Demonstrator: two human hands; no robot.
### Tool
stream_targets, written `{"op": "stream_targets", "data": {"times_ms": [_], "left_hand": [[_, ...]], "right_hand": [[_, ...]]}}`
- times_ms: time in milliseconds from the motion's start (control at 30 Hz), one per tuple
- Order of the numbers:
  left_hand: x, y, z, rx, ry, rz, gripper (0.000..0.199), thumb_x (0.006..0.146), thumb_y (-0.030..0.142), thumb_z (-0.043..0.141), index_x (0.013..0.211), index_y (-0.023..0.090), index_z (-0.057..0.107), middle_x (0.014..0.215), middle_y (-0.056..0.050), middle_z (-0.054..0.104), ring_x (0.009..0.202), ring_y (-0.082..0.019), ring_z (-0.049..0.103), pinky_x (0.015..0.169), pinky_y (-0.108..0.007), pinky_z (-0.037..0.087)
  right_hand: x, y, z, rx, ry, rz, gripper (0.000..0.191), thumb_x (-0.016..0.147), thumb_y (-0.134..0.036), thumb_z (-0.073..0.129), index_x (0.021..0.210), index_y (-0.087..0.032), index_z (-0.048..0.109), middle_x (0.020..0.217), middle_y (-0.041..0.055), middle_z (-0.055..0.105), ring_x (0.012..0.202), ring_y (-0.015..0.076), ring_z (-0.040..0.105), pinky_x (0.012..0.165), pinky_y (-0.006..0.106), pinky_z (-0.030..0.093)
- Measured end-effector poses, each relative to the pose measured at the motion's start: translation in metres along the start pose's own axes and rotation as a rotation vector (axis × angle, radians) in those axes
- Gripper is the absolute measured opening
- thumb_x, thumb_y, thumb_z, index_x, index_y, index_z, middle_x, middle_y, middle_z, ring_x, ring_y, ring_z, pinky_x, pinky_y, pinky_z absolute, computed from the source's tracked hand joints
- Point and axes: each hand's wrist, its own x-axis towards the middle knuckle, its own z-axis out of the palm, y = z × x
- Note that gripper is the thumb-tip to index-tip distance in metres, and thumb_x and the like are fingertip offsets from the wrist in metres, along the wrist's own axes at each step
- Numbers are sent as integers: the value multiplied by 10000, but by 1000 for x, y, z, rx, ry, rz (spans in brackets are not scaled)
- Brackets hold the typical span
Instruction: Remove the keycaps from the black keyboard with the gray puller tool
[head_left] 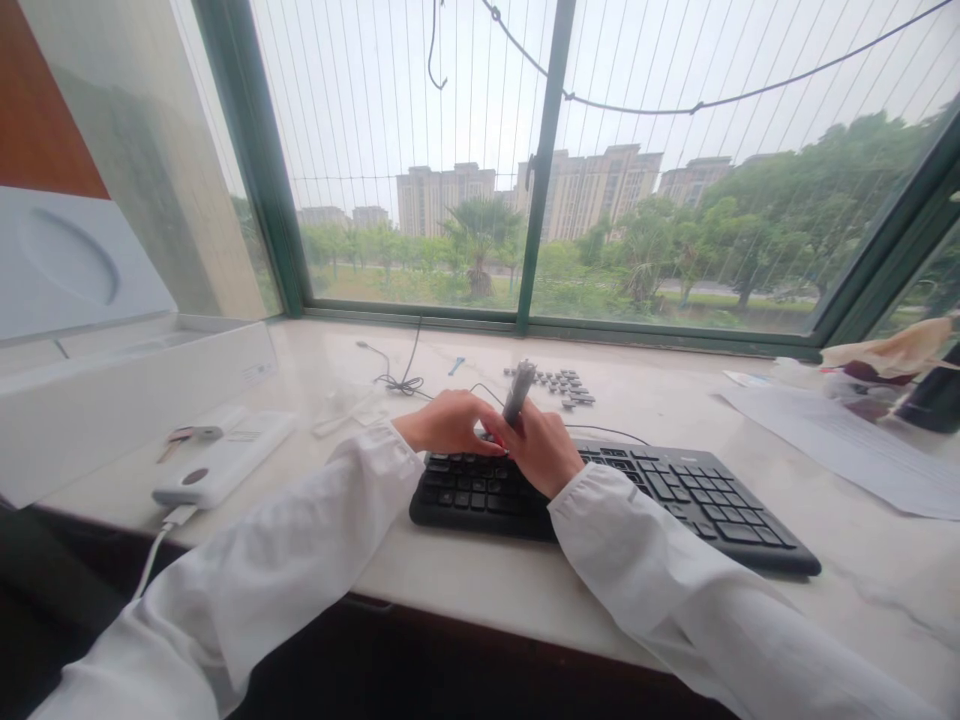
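Observation:
A black keyboard (480,497) lies on the pale sill, and some of its keycaps look to be off near the top row. Over its upper left part, my right hand (546,448) is closed around a dark grey, pen-like tool (519,388) that stands nearly upright. My left hand (450,422) meets it from the left, thumb and fingers pinched near the tool's lower end. Something small and red (491,437) shows between the hands; what my left fingers hold is too small to name. Loose grey keycaps (566,384) lie behind the keyboard.
Behind my left hand are a coiled black cable (403,384) and a small blue item (456,366). At left are a white power bank (217,470) with keys (187,436) on it and a white box (135,400). Papers (847,440) lie at right, below the window.

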Motion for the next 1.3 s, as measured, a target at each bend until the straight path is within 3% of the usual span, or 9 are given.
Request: {"op": "stream_targets", "data": {"times_ms": [267,500,767,1000,1300], "left_hand": [[1,-4,6,-97,22,-6,229,718,460,712,812,252,736,817,47,732,736,-125,654,691,-205,409],[0,3,0,-114,1,-33,194,717,433,712,811,269,761,840,34,737,709,-116,631,650,-189,422],[0,9,0,-32,-18,-84,213,713,436,705,839,276,770,791,20,735,671,-123,624,654,-207,421],[1,16,-5,6,-52,-109,170,704,379,713,840,286,759,853,38,741,798,-157,668,734,-229,433],[2,14,-2,33,-38,-111,157,704,408,700,791,285,745,817,46,734,776,-153,669,717,-235,424]], "right_hand": [[-2,0,3,28,49,44,261,913,-443,451,852,-208,546,673,19,648,632,184,604,564,249,334],[-3,0,3,5,77,65,248,896,-424,453,822,-208,550,657,25,636,609,183,592,550,248,323],[-4,4,8,-9,148,56,237,884,-402,440,832,-206,562,642,29,639,598,191,597,555,257,318],[-4,5,9,0,157,49,270,890,-433,431,815,-207,559,637,29,640,593,187,600,552,252,326],[-4,5,8,9,165,51,255,890,-414,421,808,-206,542,639,37,651,606,194,614,558,251,349]]}}
